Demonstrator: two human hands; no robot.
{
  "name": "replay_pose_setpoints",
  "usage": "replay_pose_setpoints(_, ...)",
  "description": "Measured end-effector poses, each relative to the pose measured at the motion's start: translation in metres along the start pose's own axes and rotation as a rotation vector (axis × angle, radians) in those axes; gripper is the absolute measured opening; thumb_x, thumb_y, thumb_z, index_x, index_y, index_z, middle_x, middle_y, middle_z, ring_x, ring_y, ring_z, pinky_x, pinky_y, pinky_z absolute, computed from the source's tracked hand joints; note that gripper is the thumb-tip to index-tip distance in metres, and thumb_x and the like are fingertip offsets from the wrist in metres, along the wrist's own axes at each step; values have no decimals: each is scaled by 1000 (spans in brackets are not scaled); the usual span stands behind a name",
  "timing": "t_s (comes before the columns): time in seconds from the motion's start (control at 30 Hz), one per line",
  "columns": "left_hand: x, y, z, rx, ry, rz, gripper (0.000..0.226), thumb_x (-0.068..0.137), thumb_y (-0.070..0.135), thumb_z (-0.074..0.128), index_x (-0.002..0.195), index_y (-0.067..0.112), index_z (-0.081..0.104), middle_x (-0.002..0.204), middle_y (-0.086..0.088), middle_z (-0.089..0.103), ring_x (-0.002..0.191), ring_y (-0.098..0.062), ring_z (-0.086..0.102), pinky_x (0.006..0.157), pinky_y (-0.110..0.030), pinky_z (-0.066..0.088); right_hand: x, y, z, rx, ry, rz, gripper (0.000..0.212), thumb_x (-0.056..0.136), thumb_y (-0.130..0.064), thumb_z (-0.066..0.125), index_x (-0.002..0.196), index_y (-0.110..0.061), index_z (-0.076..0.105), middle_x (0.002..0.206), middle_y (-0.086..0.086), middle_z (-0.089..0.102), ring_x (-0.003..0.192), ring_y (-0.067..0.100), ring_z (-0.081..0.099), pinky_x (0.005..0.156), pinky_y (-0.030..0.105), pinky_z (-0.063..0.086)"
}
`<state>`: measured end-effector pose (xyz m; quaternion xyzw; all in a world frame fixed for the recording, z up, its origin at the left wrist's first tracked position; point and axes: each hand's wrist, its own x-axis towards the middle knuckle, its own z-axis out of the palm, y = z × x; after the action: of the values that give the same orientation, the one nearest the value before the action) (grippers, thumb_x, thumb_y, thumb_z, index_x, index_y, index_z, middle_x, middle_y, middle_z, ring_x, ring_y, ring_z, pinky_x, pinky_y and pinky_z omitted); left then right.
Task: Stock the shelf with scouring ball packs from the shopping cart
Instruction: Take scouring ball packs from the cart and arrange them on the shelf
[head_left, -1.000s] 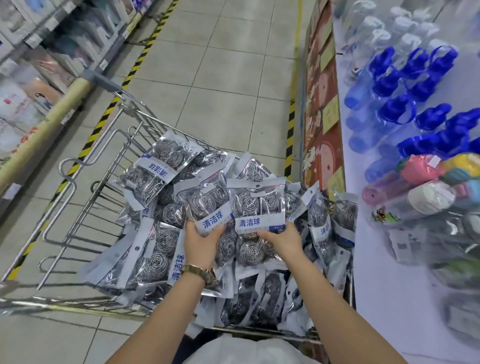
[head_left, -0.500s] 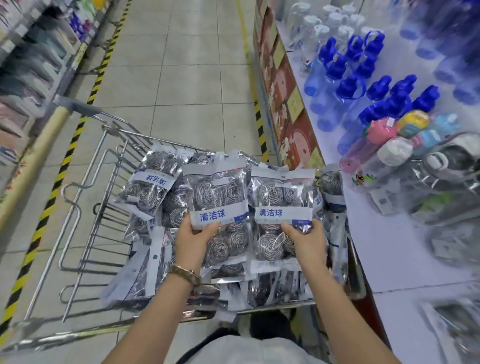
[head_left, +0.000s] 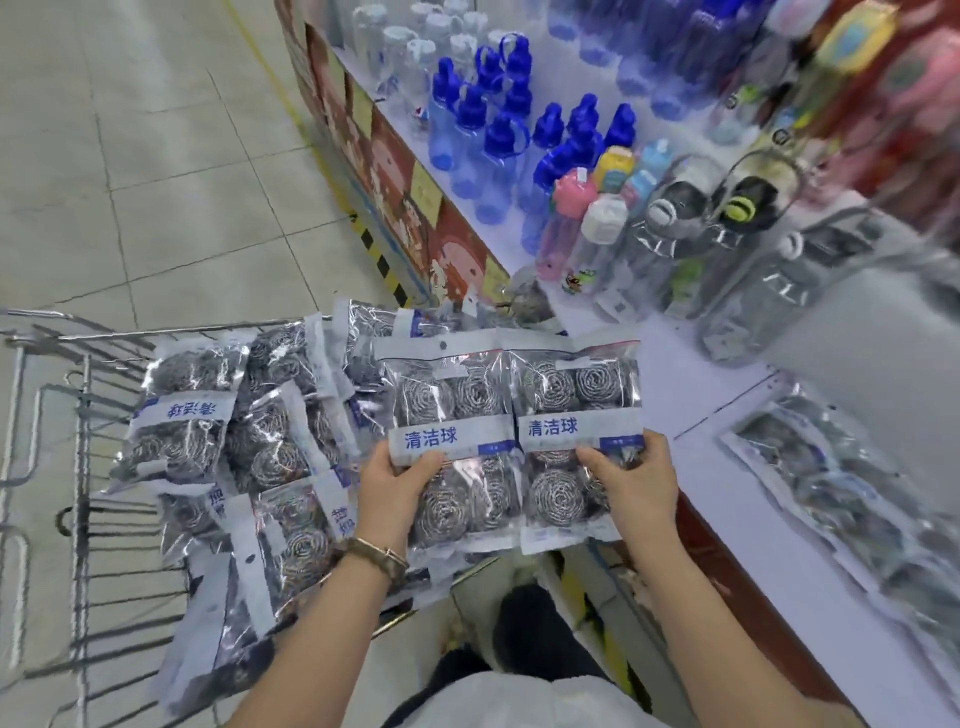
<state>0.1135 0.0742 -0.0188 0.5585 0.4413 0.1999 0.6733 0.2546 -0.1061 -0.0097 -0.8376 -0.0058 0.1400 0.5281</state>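
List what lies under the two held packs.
The left pack, in the left hand, hangs over the cart and its piled packs. The right pack, in the right hand, overlaps the shelf edge. Whatever lies directly beneath either is covered.

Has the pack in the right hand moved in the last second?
Yes: the right-hand pack has shifted from over the cart toward the white shelf.
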Motion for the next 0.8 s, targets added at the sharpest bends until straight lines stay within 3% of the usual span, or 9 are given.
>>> replay_pose_setpoints(0.07, -4, 1, 16, 43, -66, 7, 19, 81, 11, 67, 98, 12, 58, 79, 5, 59, 66, -7, 53, 53, -12, 44, -5, 5, -20, 28, 57, 14, 47, 70, -22, 82, 105, -19, 51, 91, -11, 62, 84, 6, 60, 72, 22, 44)
replay_pose_setpoints(0.13, -8, 0, 34, 58, -124, 8, 22, 81, 12, 68, 101, 13, 59, 85, 3, 62, 73, -10, 57, 60, -18, 45, -10, 12, -39, 49, 117, 33, 45, 72, -21, 81, 105, -19, 50, 89, -13, 60, 81, 0, 57, 66, 16, 41)
replay_pose_setpoints(0.43, -38, -12, 122, 143, -355, -22, 21, 79, 9, 70, 93, 19, 59, 89, 3, 63, 79, -13, 59, 66, -22, 47, -28, 60, -124, 93, 357, 160, 45, 74, -24, 80, 105, -21, 48, 89, -13, 59, 81, 4, 56, 65, 21, 40)
replay_pose_setpoints(0.63, -75, -27, 190, 229, -479, -15, 25, 79, 10, 70, 100, 16, 60, 95, -1, 65, 86, -16, 61, 70, -23, 47, -36, 100, -194, 126, 474, 267, 54, 73, -29, 80, 116, -15, 50, 100, -3, 63, 93, 20, 59, 79, 33, 46)
replay_pose_setpoints(0.8, -119, -47, 253, 297, -552, -27, 28, 77, 10, 72, 102, 12, 61, 96, -3, 66, 87, -18, 61, 73, -26, 48, -50, 135, -261, 154, 553, 314, 51, 74, -25, 80, 115, -14, 53, 96, -6, 62, 90, 17, 58, 76, 28, 40)
